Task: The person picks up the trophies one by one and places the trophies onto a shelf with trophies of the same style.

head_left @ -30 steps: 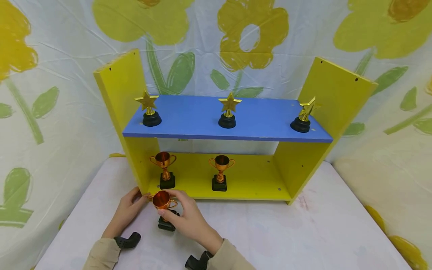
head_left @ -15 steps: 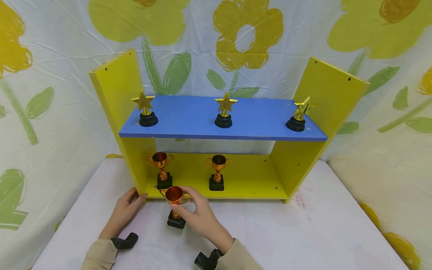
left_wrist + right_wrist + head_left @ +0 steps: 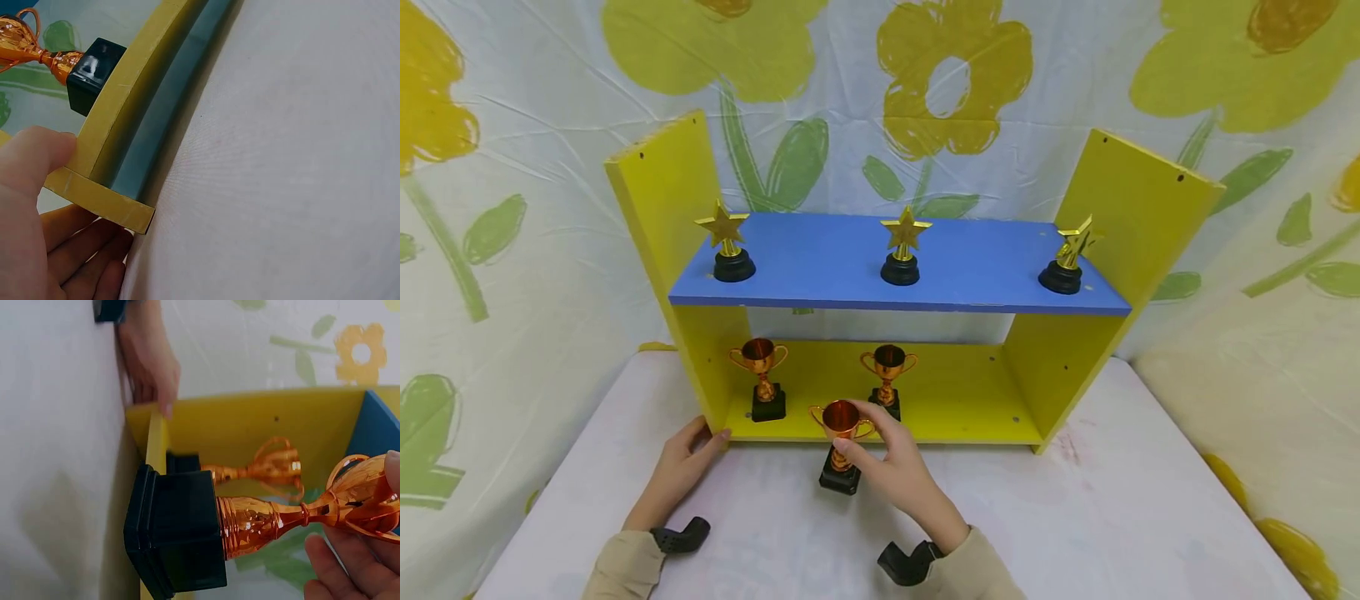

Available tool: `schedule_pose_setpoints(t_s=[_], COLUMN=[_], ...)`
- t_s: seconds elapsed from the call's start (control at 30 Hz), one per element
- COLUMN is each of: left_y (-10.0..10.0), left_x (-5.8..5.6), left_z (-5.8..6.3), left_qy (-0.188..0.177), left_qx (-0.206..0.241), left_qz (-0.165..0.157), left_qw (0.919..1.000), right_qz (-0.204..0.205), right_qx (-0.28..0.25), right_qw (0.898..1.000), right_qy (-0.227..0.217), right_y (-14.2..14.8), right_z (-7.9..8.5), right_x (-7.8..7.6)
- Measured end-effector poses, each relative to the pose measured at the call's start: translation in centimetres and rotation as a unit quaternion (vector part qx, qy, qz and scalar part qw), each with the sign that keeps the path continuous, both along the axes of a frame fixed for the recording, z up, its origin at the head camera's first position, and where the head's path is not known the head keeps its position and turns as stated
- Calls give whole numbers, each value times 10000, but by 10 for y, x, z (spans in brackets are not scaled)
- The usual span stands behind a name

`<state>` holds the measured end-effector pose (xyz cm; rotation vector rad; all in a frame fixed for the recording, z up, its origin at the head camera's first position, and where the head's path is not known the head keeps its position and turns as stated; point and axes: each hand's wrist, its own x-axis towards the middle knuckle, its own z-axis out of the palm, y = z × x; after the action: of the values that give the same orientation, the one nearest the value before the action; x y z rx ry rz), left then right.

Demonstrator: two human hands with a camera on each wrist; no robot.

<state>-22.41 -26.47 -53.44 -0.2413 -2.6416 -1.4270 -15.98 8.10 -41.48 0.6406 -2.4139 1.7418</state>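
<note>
My right hand (image 3: 904, 471) grips a copper-coloured trophy cup (image 3: 840, 417) by its bowl, in front of the lower shelf. In the right wrist view the trophy's black square base (image 3: 187, 531) stands out from the fingers, with the shelf's front edge behind it. My left hand (image 3: 679, 468) holds the bottom left corner of the yellow and blue shelf unit (image 3: 958, 400). Seen from the left wrist, the thumb (image 3: 47, 147) lies on the front edge and the fingers go round the outer side of the panel.
Two matching cup trophies, one at the left (image 3: 767, 404) and one near the middle (image 3: 889, 360), stand on the yellow lower board. Gold star trophies stand at left (image 3: 733, 265), centre (image 3: 900, 268) and right (image 3: 1060, 277) of the blue board. A flowered cloth (image 3: 550, 275) hangs behind.
My right hand has carried the trophy cup rightward and slightly toward the shelf, from beside the left hand to below the middle cup. The left hand has stayed at the shelf corner.
</note>
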Motion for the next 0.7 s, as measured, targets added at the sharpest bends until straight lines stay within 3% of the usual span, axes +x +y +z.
schedule_pose_setpoints(t_s=[0.7], left_y=[2], left_x=[1], left_z=[3], left_qy=[2], left_qx=[-3], left_qz=[-75], left_qw=[10000], right_qz=[-243], right_qx=[112], right_qw=[9993], right_qy=[280], right_y=[63], right_z=[0], right_x=[1])
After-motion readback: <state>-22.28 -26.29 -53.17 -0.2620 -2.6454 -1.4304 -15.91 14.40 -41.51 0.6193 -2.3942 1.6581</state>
